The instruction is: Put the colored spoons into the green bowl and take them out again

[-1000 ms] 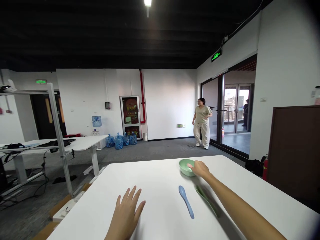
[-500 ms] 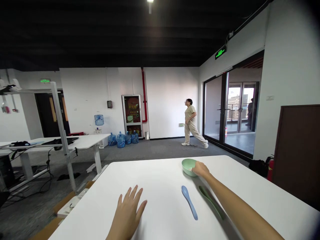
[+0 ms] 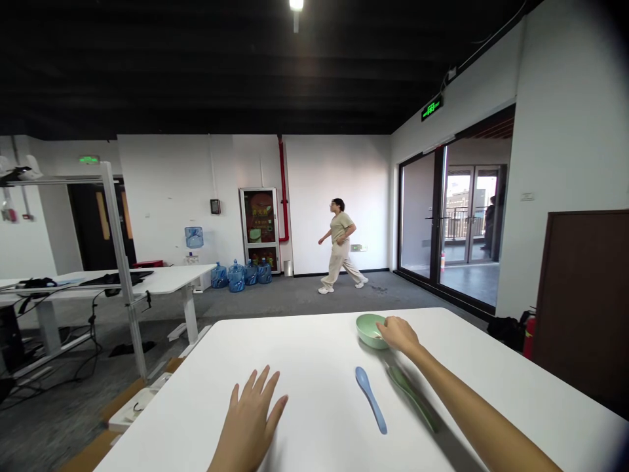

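Holding the left hand [image 3: 249, 418] over the worktop [image 3: 304, 367] with fingers [image 3: 272, 388] spread, left of the blue spoon [image 3: 371, 400]. Holding the right hand [image 3: 401, 334] over the rim of the green bowl [image 3: 367, 330], sitting beyond the green spoon [image 3: 411, 397] near the far edge; leaving unclear whether pinching anything with its fingers.

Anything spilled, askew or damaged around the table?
Nothing stands out on the table: green bowl upright, blue spoon and green spoon side by side. Beyond it, a dark patch stands out against the plainer grey floor; spill or stain, I can't tell.
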The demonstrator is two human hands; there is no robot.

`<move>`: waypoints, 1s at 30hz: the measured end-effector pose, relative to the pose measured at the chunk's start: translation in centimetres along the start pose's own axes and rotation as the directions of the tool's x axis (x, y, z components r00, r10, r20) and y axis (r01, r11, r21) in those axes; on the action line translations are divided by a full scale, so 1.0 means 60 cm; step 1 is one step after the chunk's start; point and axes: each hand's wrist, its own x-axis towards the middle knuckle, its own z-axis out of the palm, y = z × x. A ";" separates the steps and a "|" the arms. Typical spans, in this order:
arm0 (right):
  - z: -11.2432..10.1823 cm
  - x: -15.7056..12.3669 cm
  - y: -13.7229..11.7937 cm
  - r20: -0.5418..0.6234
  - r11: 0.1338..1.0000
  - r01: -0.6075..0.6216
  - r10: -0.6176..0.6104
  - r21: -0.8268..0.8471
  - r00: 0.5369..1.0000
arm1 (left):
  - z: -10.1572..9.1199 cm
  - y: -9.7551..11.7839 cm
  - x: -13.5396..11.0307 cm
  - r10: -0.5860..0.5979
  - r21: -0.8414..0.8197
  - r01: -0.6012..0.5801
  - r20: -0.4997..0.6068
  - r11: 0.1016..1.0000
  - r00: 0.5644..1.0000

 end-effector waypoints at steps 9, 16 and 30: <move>-0.021 -0.134 0.037 -0.188 0.977 0.200 -0.183 0.074 0.965 | -0.004 0.004 -0.007 0.005 0.012 -0.005 0.000 1.000 1.000; 0.006 -0.211 0.072 -0.182 0.977 0.193 -0.174 0.093 0.968 | -0.006 0.004 -0.009 0.010 0.013 -0.010 -0.021 1.000 1.000; 0.047 -0.253 0.097 -0.115 0.978 0.170 -0.156 0.124 0.981 | -0.011 0.010 -0.010 -0.003 0.021 0.002 0.015 1.000 1.000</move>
